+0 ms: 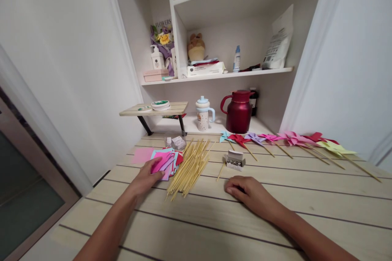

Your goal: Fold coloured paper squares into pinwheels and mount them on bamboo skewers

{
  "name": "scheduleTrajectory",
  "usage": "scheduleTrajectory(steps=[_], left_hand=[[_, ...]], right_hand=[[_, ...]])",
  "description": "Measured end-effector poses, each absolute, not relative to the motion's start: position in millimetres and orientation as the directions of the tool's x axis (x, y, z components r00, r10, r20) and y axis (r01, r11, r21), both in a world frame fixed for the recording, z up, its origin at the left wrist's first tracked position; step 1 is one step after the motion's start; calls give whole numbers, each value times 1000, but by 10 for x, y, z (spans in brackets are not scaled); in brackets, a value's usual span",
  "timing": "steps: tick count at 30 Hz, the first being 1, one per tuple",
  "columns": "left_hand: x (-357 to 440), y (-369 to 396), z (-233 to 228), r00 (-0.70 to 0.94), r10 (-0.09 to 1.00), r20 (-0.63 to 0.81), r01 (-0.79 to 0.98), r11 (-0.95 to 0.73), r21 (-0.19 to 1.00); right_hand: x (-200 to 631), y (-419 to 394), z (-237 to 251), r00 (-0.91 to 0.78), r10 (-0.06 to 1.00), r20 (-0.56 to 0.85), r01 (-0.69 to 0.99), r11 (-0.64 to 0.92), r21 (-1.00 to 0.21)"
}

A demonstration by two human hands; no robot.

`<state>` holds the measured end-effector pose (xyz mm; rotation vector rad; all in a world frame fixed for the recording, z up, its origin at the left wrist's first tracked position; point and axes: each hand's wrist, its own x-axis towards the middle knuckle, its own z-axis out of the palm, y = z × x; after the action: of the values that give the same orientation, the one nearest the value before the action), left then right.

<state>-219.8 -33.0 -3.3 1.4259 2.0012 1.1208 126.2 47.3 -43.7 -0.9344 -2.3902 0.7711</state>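
Many bamboo sticks (190, 164) lie between paper stack (167, 160) and small box (235, 160)

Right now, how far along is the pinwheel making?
A row of finished paper pinwheels on sticks lies along the back of the table. In hand: the left hand rests on the stack of coloured paper squares, touching the top sheet; the right hand lies flat on the table, holding nothing. Left: a sizeable pile of bare wooden sticks, many paper squares, and a small box beside them.
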Motion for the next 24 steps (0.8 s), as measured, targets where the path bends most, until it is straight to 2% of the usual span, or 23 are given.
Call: scheduleTrajectory(steps=[5,12,20,24], left_hand=[[-2219,-368,57,-320,947,25,503,148,851],[-2260,-386,55,-275,961,37,550,125,826],[-2377,-240,-137,-268,948,171,751,95,653],[-2391,-225,-173,-251,950,184,819,108,563]], right_hand=[[1262,462,-415,-668,715,206,453,610,-650],[1274,461,-422,-666,717,206,459,611,-645],[1283,475,-437,-669,714,208,453,613,-647],[1283,469,-425,-663,722,199,451,597,-664]])
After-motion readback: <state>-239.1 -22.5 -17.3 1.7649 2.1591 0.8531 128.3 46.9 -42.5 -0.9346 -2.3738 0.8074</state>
